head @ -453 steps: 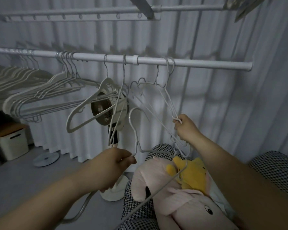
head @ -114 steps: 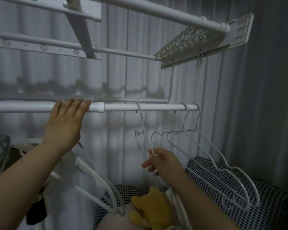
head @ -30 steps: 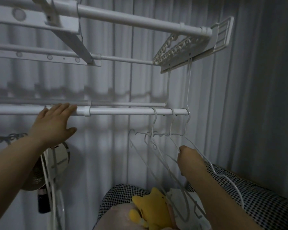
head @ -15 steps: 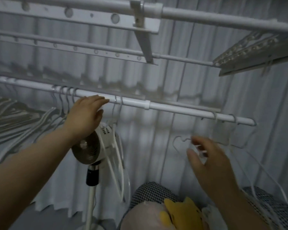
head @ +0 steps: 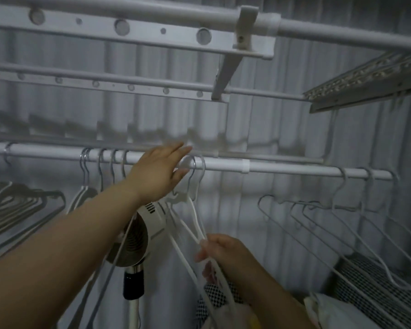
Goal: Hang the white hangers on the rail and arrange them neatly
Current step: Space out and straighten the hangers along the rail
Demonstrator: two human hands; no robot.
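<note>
Up at the rail point(head: 294, 169), the left hand point(head: 157, 173) is spread open, its fingers straight and reaching over the top of the bar while the thumb sits just under it; it clasps nothing, and motion blur hides whether the fingertips actually press on the bar. Just beside that thumb, two hooks sit over the rail, and they belong to the pair of white hangers point(head: 195, 224) that slants down toward the right hand point(head: 226, 254). That hand is curled round the lower arms of the pair, pinching them together well below the bar. On the left of the left hand, the hooks of the grouped hangers point(head: 100, 162) hang close together on the same rail, and farther left the fanned hangers point(head: 22, 205) splay out in a flat bunch. At the rail's right end, well apart from the hands, the thin wire hangers point(head: 337, 211) hang in a row, tilted and overlapping. A round fan point(head: 140, 231) on a pole stands behind the left forearm and the held pair, partly covered by both. Above everything runs the drying rack point(head: 152, 36) with its perforated bars, and a clip panel point(head: 365, 84) juts in at the upper right. A pleated curtain point(head: 271, 124) fills the background. Low on the right lies a checked cushion point(head: 377, 290) with something pale and soft point(head: 335, 312) against it.
</note>
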